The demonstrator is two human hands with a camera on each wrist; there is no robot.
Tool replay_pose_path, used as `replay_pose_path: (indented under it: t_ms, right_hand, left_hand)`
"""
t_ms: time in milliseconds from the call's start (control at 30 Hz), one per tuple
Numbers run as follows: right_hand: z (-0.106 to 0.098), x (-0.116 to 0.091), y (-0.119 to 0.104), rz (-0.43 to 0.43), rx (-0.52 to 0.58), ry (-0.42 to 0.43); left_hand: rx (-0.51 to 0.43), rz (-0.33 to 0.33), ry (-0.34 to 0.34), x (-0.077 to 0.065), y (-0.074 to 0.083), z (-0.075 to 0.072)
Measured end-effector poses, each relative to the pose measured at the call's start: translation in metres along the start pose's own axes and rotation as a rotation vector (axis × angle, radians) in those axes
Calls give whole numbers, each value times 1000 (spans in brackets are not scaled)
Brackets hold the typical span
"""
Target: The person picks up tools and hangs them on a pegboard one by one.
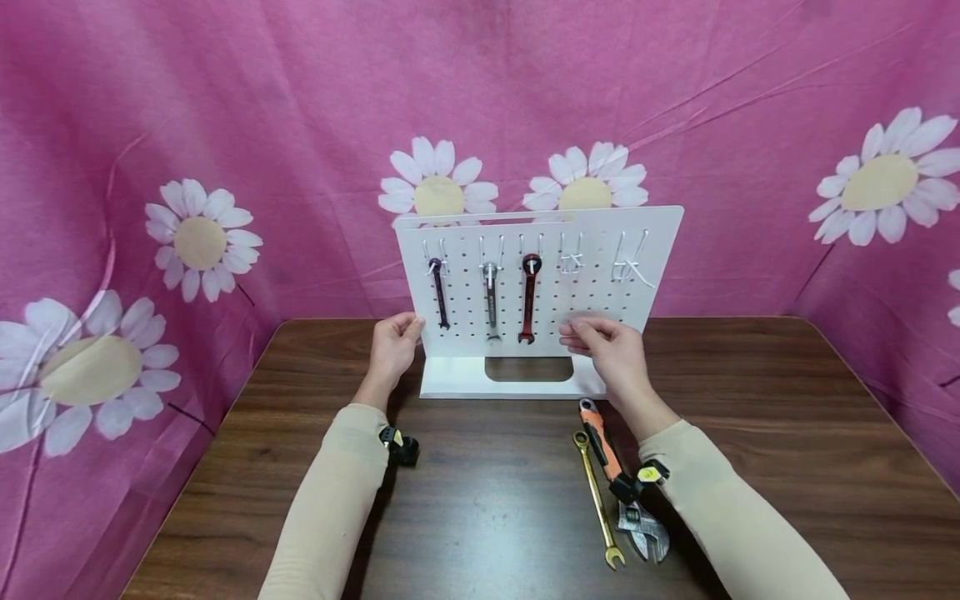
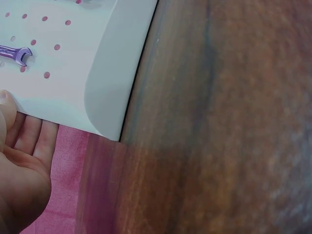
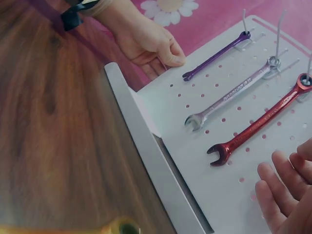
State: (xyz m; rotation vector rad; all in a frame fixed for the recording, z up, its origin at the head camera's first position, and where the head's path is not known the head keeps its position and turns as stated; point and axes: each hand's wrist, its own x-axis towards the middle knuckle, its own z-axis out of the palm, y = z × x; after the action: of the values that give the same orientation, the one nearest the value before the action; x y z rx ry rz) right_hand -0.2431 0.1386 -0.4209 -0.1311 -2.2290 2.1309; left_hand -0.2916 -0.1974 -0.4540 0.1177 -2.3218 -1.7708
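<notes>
A white pegboard (image 1: 600, 292) stands upright on its base at the back of a dark wooden table (image 1: 487, 517). A purple wrench (image 1: 438, 296), a silver wrench (image 1: 491, 304) and a red wrench (image 1: 529, 300) hang from its hooks. My left hand (image 1: 393, 346) grips the board's left edge, thumb (image 2: 5, 100) on the front and fingers behind it. My right hand (image 1: 607, 346) hovers just in front of the board's lower right part, fingers (image 3: 278, 187) loosely extended, holding nothing. The red wrench (image 3: 258, 126) hangs just left of those fingers.
Two bare hooks (image 1: 630, 262) sit at the board's right. An orange-handled adjustable wrench (image 1: 611, 467) and a gold wrench (image 1: 596, 500) lie on the table beside my right forearm. Pink cloth with daisies (image 1: 225, 125) hangs behind and at both sides.
</notes>
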Motion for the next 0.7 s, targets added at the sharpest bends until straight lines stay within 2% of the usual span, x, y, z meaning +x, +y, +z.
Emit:
replay_pose_path:
  t_ms: [233, 400, 700]
  right_hand:
    - [-21, -21, -2, -2, -121, -35]
    - [-31, -31, -4, -1, -154, -71]
    - [-41, -54, -3, -89, -228, -108]
  left_hand:
    - [5, -12, 6, -1, 1, 1]
    - [8, -19, 0, -1, 1, 0]
    - [-2, -23, -4, -2, 2, -1]
